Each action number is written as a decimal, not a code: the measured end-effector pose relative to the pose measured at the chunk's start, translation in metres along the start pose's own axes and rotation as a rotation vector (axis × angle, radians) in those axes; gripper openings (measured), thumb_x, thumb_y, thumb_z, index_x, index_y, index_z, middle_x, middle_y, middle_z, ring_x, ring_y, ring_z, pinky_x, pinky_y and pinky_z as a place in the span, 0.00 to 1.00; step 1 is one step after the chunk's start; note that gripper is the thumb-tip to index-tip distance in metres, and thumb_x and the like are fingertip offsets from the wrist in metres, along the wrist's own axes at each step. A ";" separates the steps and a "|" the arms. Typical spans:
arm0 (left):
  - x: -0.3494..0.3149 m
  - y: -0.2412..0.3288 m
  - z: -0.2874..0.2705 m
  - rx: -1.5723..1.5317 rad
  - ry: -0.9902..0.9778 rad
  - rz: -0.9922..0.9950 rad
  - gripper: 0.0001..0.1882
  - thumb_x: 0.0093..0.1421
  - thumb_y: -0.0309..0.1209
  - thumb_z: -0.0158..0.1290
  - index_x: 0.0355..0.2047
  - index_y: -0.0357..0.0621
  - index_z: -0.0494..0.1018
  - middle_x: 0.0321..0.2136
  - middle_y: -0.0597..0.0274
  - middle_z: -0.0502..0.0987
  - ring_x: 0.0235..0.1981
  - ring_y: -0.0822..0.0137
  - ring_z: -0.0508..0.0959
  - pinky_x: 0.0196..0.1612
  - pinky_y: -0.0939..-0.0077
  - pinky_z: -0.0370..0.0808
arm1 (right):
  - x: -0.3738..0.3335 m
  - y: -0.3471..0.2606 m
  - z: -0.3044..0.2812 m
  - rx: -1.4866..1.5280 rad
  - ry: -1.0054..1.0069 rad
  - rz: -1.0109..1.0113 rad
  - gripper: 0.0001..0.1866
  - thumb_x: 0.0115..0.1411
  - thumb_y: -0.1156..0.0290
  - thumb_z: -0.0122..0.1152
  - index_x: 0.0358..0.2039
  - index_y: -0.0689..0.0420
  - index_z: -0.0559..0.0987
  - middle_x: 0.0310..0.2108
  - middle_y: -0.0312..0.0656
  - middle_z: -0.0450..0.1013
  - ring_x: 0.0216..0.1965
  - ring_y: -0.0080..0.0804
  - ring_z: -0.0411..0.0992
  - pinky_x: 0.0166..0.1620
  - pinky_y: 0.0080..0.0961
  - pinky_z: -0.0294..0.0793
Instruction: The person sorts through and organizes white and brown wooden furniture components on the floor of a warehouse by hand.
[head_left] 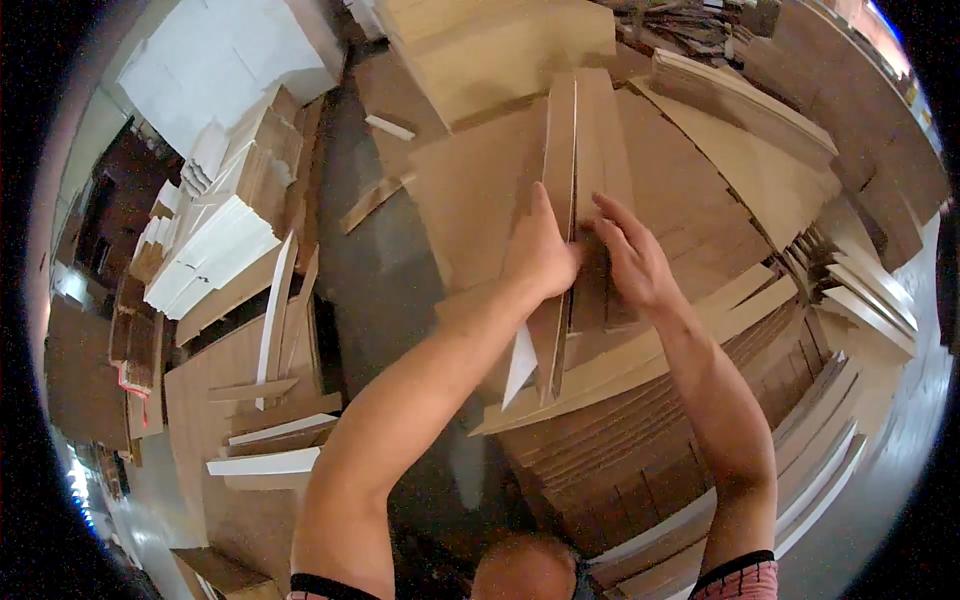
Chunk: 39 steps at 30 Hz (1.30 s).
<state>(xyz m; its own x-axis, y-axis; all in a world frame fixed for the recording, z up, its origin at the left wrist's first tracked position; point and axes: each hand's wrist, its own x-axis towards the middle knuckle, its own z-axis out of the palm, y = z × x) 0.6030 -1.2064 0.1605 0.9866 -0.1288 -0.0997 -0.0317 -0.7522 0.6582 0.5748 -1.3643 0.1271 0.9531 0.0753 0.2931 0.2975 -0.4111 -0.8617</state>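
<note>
A long folded cardboard piece [561, 130] stands in front of me on flat cardboard, with a narrow dark gap between its upright panels. My left hand [540, 255] closes over its left panel, one digit pointing up along it; the other fingers are partly hidden and blurred. On the right side, my right hand [635, 260] is open, its fingers stretched out and slightly apart beside the right panel [600, 120]. Whether those fingertips touch the panel is hard to see. Beneath lies a broad brown cardboard sheet [470, 190].
Stacked cardboard [620, 440] sits below the sheet, nearer me. White-edged boards [820, 480] lie at the right. At the left are a white carton stack [215, 255] and loose strips [265, 462]. A large cardboard box [510, 60] stands at the back; grey floor [375, 280] shows between.
</note>
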 end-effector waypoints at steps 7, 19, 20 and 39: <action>0.002 -0.012 -0.036 -0.080 0.082 0.005 0.47 0.50 0.35 0.59 0.67 0.32 0.50 0.56 0.35 0.70 0.57 0.46 0.72 0.59 0.62 0.68 | 0.002 -0.007 -0.005 -0.013 0.049 0.072 0.23 0.68 0.68 0.49 0.60 0.65 0.67 0.51 0.48 0.73 0.55 0.30 0.69 0.58 0.24 0.64; -0.091 -0.056 -0.114 -1.233 -0.345 -0.002 0.43 0.49 0.38 0.59 0.64 0.35 0.58 0.57 0.49 0.70 0.52 0.58 0.76 0.52 0.68 0.78 | 0.002 -0.100 0.058 0.616 0.131 0.078 0.29 0.68 0.64 0.53 0.66 0.57 0.60 0.57 0.46 0.68 0.52 0.29 0.68 0.55 0.28 0.68; -0.101 -0.054 -0.112 -1.295 -0.379 -0.042 0.43 0.49 0.37 0.59 0.64 0.33 0.57 0.57 0.49 0.69 0.51 0.58 0.77 0.51 0.68 0.78 | -0.001 -0.117 0.063 0.782 0.119 0.233 0.29 0.68 0.61 0.52 0.67 0.57 0.59 0.55 0.46 0.70 0.50 0.30 0.69 0.54 0.29 0.69; -0.150 -0.088 -0.101 -1.582 -0.582 -0.219 0.27 0.64 0.35 0.51 0.60 0.40 0.58 0.44 0.51 0.74 0.32 0.58 0.78 0.32 0.64 0.77 | 0.010 -0.137 0.101 0.744 -0.100 0.540 0.29 0.65 0.45 0.54 0.49 0.61 0.72 0.36 0.36 0.72 0.35 0.22 0.69 0.39 0.25 0.71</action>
<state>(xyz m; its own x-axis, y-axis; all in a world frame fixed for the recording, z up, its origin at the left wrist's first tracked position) 0.4742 -1.0560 0.1925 0.7544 -0.5908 -0.2860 0.6203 0.4990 0.6052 0.5494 -1.2157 0.2061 0.9630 0.1355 -0.2329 -0.2624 0.2740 -0.9253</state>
